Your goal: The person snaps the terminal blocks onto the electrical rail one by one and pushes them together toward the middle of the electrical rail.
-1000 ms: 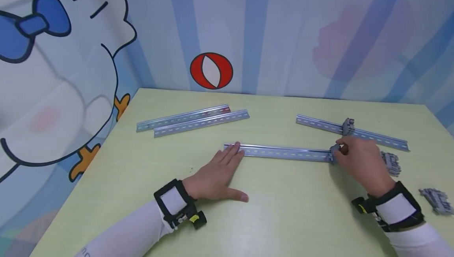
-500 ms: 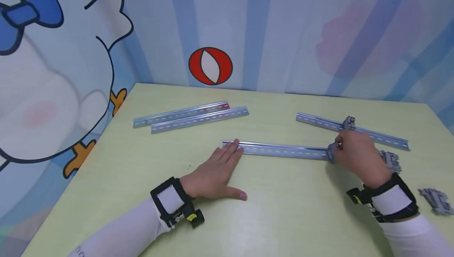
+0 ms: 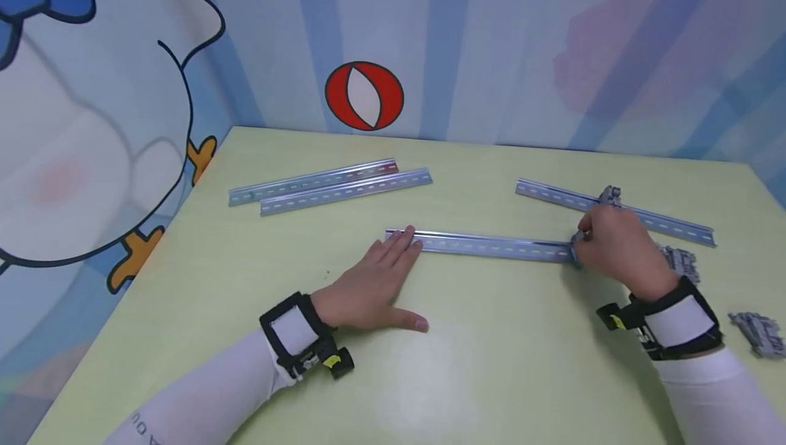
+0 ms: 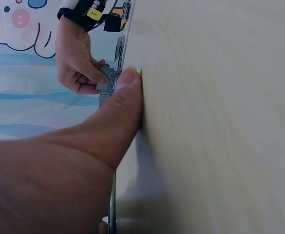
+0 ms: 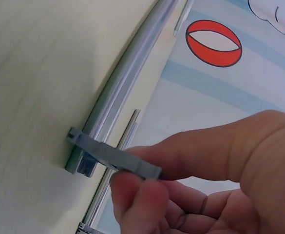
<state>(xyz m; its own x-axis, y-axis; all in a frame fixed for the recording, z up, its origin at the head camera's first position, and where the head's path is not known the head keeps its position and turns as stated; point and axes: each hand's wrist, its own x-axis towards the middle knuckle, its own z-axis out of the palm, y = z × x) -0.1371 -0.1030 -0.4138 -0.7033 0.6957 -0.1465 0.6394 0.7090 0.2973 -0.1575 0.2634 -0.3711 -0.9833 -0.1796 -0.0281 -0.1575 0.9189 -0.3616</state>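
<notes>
A small grey plastic clip (image 5: pixel 110 158) sits on the right end of a long shiny metal rail (image 3: pixel 491 246) that lies flat in the middle of the pale green tabletop (image 3: pixel 491 377). The right hand (image 3: pixel 614 250) pinches the clip with curled fingers. The left hand (image 3: pixel 368 288) lies flat and open, fingertips on the rail's left end.

Head camera looks down and forward over the whole desk (image 3: pixel 467 377), both hands in frame; left wrist camera skims the desk surface toward the far right-hand grip; right wrist camera sits tight behind that grip, sighting along the rail (image 5: pixel 127 78), shared with the head view.
</notes>
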